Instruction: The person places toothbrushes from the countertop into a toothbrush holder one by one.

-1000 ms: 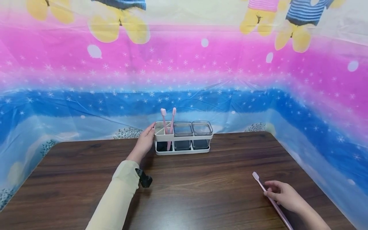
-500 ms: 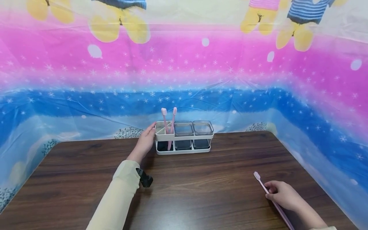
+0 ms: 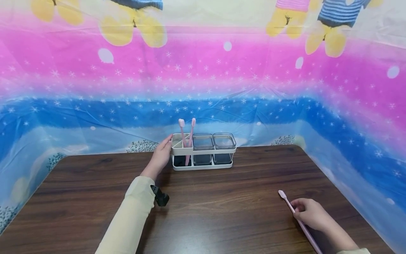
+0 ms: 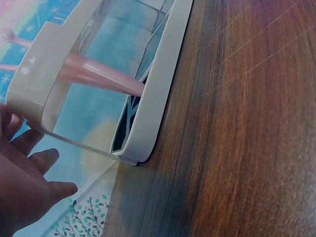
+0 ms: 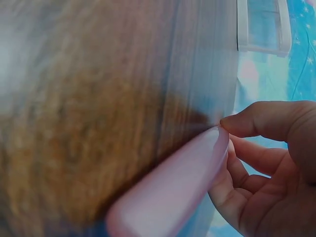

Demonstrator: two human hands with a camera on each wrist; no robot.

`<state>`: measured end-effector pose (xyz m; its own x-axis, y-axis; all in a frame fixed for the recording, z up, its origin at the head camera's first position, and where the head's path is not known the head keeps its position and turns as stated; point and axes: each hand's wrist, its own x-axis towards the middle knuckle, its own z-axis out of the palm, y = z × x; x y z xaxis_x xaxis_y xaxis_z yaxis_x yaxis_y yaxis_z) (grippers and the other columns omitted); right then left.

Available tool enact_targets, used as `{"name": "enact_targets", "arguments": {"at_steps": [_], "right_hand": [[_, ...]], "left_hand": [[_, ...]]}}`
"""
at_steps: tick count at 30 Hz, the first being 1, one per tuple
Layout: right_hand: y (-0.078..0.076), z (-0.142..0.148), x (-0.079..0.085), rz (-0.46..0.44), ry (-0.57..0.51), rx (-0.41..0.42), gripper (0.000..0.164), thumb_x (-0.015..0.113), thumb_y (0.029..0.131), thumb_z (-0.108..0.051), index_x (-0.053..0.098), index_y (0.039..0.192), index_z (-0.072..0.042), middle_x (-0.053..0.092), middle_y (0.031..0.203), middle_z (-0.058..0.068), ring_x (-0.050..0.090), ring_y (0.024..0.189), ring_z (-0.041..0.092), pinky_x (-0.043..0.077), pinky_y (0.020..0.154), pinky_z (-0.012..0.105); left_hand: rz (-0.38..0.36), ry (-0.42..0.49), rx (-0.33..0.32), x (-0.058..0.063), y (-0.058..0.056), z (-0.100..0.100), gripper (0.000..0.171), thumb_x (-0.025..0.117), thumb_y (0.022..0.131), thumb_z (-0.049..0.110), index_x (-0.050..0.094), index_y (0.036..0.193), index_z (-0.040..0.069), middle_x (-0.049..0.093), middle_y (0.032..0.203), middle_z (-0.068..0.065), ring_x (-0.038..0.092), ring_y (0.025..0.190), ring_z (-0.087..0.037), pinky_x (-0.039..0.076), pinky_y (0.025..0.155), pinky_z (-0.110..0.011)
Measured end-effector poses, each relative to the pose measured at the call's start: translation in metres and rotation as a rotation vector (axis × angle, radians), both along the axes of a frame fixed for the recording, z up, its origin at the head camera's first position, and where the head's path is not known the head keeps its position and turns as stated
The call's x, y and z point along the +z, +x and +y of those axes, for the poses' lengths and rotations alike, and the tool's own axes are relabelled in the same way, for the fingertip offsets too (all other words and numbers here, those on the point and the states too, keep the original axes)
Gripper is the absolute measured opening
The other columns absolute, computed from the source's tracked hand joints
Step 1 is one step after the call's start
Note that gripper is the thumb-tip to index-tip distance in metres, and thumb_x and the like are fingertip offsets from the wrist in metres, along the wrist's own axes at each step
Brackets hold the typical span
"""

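A white toothbrush holder (image 3: pixel 203 151) stands near the back of the table, with two pink toothbrushes (image 3: pixel 190 135) upright in its left section and two clear cups (image 3: pixel 224 141) in the right sections. My left hand (image 3: pixel 160 155) touches the holder's left end; in the left wrist view its fingers (image 4: pixel 44 159) reach the outer corner of the upper rim, the lower ones spread loosely. At the front right, my right hand (image 3: pixel 312 214) pinches a third pink toothbrush (image 3: pixel 305 231) between thumb and fingers. That brush slants over the tabletop, its head pointing back left.
The dark wooden table (image 3: pixel 222 201) meets a patterned cloth backdrop (image 3: pixel 203 70) at the back and right. A small black device (image 3: pixel 161 197) sits on the left wrist, over a pale sleeve (image 3: pixel 127 218).
My right thumb and fingers have closed onto the pink toothbrush, which has shifted only slightly. My left hand stays at the holder's end.
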<state>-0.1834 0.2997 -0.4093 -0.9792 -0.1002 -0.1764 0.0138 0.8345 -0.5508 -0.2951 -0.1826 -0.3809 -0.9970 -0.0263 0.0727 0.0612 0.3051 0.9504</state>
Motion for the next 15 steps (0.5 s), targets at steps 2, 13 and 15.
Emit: {"name": "enact_targets", "arguments": {"at_steps": [2,13,15], "right_hand": [[0.000,-0.001,0.002,-0.003,-0.002,0.000,0.032,0.060,0.080,-0.001,0.063,0.111,0.007,0.054,0.077,0.002,0.050,0.063,0.015,0.042,0.053,0.026],[-0.017,-0.035,0.054,0.097,-0.148,0.153,0.041,0.064,0.080,0.000,0.058,0.119,0.012,0.059,0.079,0.005,0.056,0.064,0.013,0.053,0.054,0.027],[-0.023,-0.046,0.069,0.118,-0.178,0.189,0.041,0.064,0.080,0.001,0.057,0.120,0.012,0.061,0.082,0.006,0.057,0.067,0.014,0.055,0.056,0.029]], "left_hand": [[0.001,-0.002,0.002,0.000,0.000,0.000,0.048,0.025,0.107,0.025,0.024,0.154,0.011,0.016,0.160,-0.012,0.010,0.148,-0.029,0.014,0.120,-0.047],[0.006,-0.009,0.008,0.002,0.001,0.000,0.049,0.026,0.107,0.025,0.025,0.154,0.011,0.017,0.160,-0.012,0.010,0.148,-0.030,0.014,0.120,-0.047],[0.017,-0.012,0.002,0.002,0.001,0.000,0.049,0.026,0.107,0.024,0.025,0.153,0.009,0.017,0.160,-0.013,0.011,0.148,-0.031,0.013,0.120,-0.047]]}}
